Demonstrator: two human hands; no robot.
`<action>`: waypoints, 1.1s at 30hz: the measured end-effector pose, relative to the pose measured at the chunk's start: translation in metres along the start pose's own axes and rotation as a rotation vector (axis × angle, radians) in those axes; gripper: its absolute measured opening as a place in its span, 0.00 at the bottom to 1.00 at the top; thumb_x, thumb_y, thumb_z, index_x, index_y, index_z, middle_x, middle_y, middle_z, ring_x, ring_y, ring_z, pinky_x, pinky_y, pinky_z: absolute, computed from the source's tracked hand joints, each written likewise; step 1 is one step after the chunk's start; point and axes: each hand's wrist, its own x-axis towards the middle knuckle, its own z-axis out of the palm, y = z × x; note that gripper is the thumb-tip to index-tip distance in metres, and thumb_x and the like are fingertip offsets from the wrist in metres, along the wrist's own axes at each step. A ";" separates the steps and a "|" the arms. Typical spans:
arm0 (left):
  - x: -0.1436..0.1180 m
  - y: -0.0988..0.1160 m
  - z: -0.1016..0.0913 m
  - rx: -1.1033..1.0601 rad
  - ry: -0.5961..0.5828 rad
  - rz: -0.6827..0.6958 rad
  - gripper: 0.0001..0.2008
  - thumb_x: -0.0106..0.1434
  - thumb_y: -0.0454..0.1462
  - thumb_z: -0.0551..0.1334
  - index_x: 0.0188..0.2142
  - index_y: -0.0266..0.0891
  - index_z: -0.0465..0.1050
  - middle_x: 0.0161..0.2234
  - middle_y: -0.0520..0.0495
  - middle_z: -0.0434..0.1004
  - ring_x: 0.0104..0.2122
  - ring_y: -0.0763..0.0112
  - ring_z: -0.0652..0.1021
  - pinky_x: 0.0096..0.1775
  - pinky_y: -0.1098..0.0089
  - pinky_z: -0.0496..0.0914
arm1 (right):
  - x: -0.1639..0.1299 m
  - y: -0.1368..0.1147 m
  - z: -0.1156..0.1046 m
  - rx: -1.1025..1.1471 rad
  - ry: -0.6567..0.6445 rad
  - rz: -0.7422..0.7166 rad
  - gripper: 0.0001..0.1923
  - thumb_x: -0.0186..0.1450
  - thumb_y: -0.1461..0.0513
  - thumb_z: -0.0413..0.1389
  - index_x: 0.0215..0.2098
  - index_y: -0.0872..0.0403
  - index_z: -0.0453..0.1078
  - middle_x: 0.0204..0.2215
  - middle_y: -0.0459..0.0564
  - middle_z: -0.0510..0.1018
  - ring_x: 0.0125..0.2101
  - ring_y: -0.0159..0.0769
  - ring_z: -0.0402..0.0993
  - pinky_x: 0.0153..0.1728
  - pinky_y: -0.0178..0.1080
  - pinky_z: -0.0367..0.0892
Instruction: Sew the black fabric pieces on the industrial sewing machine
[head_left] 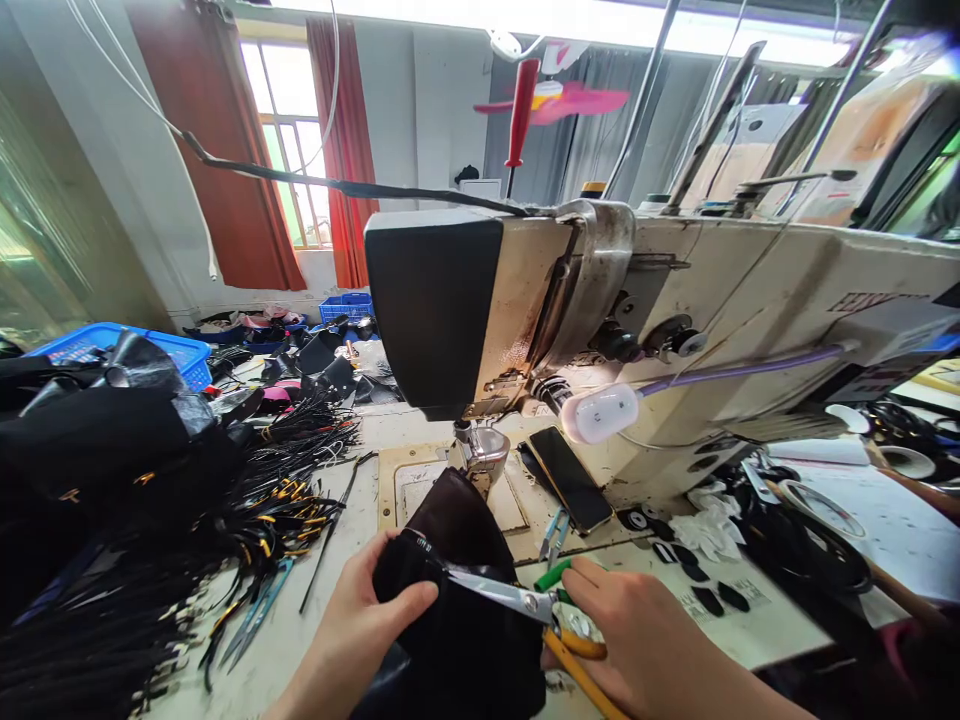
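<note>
Red curtains (247,160) frame a bright window at the far wall, and below it blue crates (161,352) sit among heaps of dark material. We sit at a cluttered bench (757,620) with a large worn sewing machine (675,320) filling the middle of our view, its small white lamp (600,413) on a purple stalk hanging near the needle area.

Our left hand (360,625) is clenched on a black fabric piece (457,610), thumb on top and fingers curled under its left edge. That piece lies at the near edge of the bench, just in front of the machine's presser foot (480,450), with its upper end rising toward the foot. Our right hand (645,650) grasps scissors (525,603) with orange and green handles; the blades point left and their tips rest against the top edge of the fabric, right beside our left thumb.

Behind the scissors, a dark phone (571,480) lies flat on the machine bed, and small thread snips (553,535) lie just beside it. To our left a thick bundle of black zipper strips with gold pulls (277,500) spreads across the bench, and a second pair of blue-handled snips (259,600) lies at its near edge. To the right, small black oval patches (705,595) rest on a printed sheet.
</note>
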 end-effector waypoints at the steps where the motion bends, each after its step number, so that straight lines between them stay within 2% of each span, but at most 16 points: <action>1: 0.000 0.000 0.002 -0.003 0.026 -0.002 0.20 0.47 0.39 0.72 0.41 0.40 0.76 0.32 0.52 0.80 0.34 0.66 0.76 0.36 0.71 0.70 | -0.001 -0.002 -0.001 0.003 -0.001 0.009 0.19 0.59 0.48 0.66 0.29 0.53 0.69 0.26 0.48 0.75 0.24 0.44 0.75 0.24 0.40 0.62; 4: 0.001 -0.001 0.005 -0.002 0.066 -0.007 0.24 0.43 0.37 0.74 0.42 0.40 0.76 0.31 0.53 0.80 0.32 0.67 0.76 0.35 0.71 0.70 | -0.002 -0.006 -0.005 0.024 -0.009 0.026 0.18 0.57 0.49 0.67 0.28 0.52 0.68 0.26 0.48 0.75 0.23 0.43 0.75 0.22 0.40 0.60; 9: 0.001 -0.003 0.007 0.013 0.070 -0.019 0.21 0.44 0.38 0.73 0.40 0.39 0.77 0.29 0.52 0.79 0.30 0.67 0.75 0.33 0.71 0.68 | 0.000 -0.008 -0.007 0.041 -0.012 0.036 0.18 0.57 0.49 0.67 0.28 0.52 0.67 0.26 0.47 0.75 0.24 0.43 0.76 0.23 0.39 0.60; 16: -0.001 -0.003 0.006 -0.004 0.059 -0.022 0.21 0.44 0.38 0.73 0.39 0.38 0.77 0.29 0.52 0.78 0.31 0.67 0.75 0.34 0.71 0.68 | 0.002 -0.003 0.001 0.026 0.036 -0.024 0.19 0.58 0.49 0.67 0.30 0.53 0.68 0.28 0.48 0.75 0.25 0.42 0.75 0.25 0.39 0.61; 22: -0.001 -0.002 0.005 -0.011 0.048 -0.036 0.21 0.44 0.38 0.73 0.39 0.38 0.78 0.29 0.51 0.79 0.31 0.66 0.76 0.34 0.71 0.69 | 0.005 -0.005 0.000 0.080 -0.006 -0.005 0.19 0.57 0.48 0.67 0.30 0.53 0.69 0.29 0.48 0.76 0.27 0.42 0.75 0.27 0.39 0.60; 28: 0.000 -0.001 0.005 0.024 0.041 -0.024 0.21 0.44 0.39 0.73 0.39 0.38 0.77 0.29 0.52 0.78 0.31 0.67 0.74 0.34 0.71 0.68 | 0.005 -0.001 -0.004 0.145 -0.113 0.029 0.19 0.58 0.48 0.67 0.30 0.54 0.70 0.29 0.48 0.77 0.28 0.42 0.76 0.28 0.39 0.61; 33: 0.002 0.001 0.009 0.010 0.012 -0.039 0.21 0.43 0.39 0.73 0.38 0.38 0.77 0.28 0.52 0.78 0.30 0.68 0.74 0.34 0.71 0.68 | 0.001 -0.007 0.006 0.280 -0.153 0.122 0.19 0.58 0.50 0.67 0.24 0.54 0.66 0.25 0.46 0.77 0.26 0.39 0.75 0.26 0.35 0.59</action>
